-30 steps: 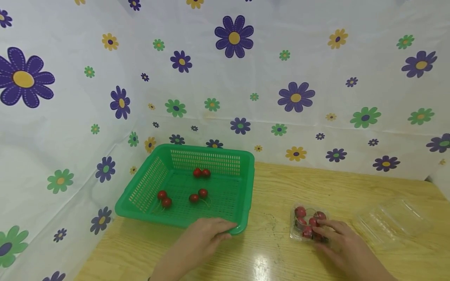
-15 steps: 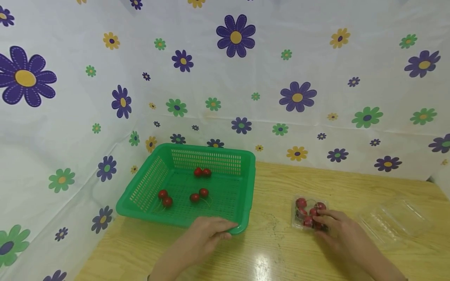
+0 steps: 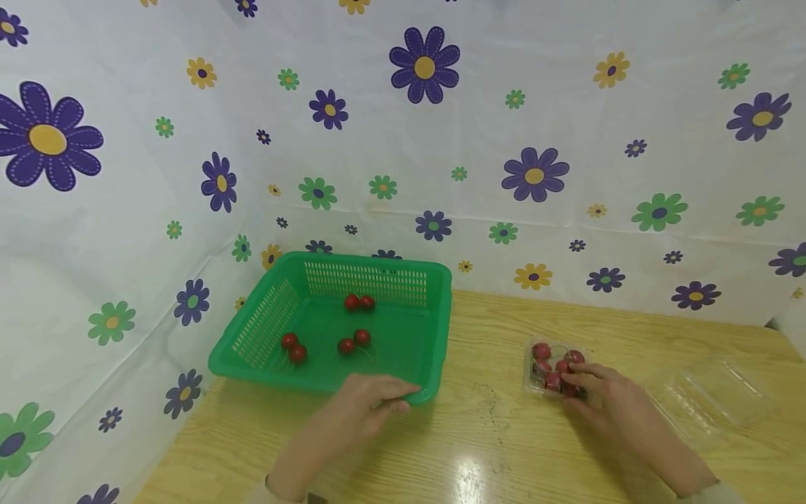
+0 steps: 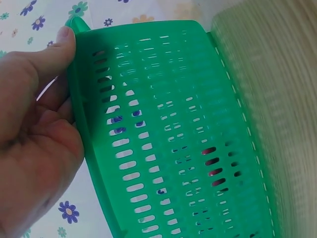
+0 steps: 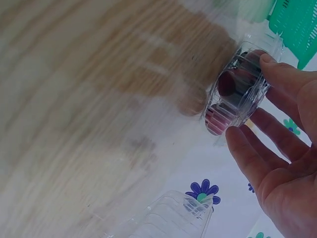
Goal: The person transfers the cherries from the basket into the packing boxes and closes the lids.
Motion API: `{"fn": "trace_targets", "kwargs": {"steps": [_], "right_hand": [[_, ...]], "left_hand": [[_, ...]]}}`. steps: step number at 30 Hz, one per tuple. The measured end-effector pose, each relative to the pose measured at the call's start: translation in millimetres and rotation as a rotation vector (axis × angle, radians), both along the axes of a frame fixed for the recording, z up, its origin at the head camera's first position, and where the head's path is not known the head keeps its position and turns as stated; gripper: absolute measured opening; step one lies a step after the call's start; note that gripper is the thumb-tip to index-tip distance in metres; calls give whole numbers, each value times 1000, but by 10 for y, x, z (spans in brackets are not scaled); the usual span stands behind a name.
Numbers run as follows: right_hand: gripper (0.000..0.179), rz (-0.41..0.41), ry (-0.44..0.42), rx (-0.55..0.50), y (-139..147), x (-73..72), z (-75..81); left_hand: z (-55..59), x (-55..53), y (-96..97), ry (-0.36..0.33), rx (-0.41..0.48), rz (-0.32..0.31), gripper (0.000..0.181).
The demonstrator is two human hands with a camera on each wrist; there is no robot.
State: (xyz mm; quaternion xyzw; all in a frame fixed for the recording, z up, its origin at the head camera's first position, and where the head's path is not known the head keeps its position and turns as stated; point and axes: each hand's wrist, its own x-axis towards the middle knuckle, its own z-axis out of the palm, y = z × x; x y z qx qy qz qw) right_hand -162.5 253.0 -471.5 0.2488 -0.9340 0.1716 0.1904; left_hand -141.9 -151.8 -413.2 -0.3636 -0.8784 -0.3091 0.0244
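Observation:
My left hand (image 3: 352,409) grips the near right corner of a green plastic basket (image 3: 444,315). In the left wrist view, the thumb lies on the basket's rim, with fingers behind it. Several red cherries (image 3: 298,354) with thin stems lie in pairs on the basket floor. To the right, my right hand (image 3: 620,402) holds the near right side of a small clear plastic box (image 3: 527,381). More red cherries (image 3: 541,351) fill that box. The right wrist view shows fingertips (image 5: 267,59) at the box's edge; the fingers partly cover its contents in the head view.
A clear plastic lid or tray (image 3: 718,395) lies on the wooden table (image 3: 491,329), right of my right hand. Behind and to the left hangs a white sheet (image 3: 579,105) printed with flowers. Bare tabletop separates the basket from the box.
The box has slid away from me across the table with my right hand. The basket has shifted slightly away and left with my left hand on its corner.

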Motion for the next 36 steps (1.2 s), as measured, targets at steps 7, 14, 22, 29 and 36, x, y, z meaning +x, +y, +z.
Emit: {"fn": "trace_targets", "kwargs": {"steps": [7,14,22,29,36], "right_hand": [[37,-35,-98,11,2,-77,47],[36,-34,-118,2,16,-161,61],[37,-63,-155,-13,29,-238,76],[35,-156,-269,-20,51,-368,109],[33,-182,-257,-22,105,-459,112]], "left_hand": [[-17,-83,-42,-27,6,-5,30],[-26,-133,-70,-36,-14,24,30],[-29,-175,-86,-85,-10,46,31],[-21,-171,-85,-101,-8,53,31],[-27,-172,-84,-99,-18,55,31]]}}
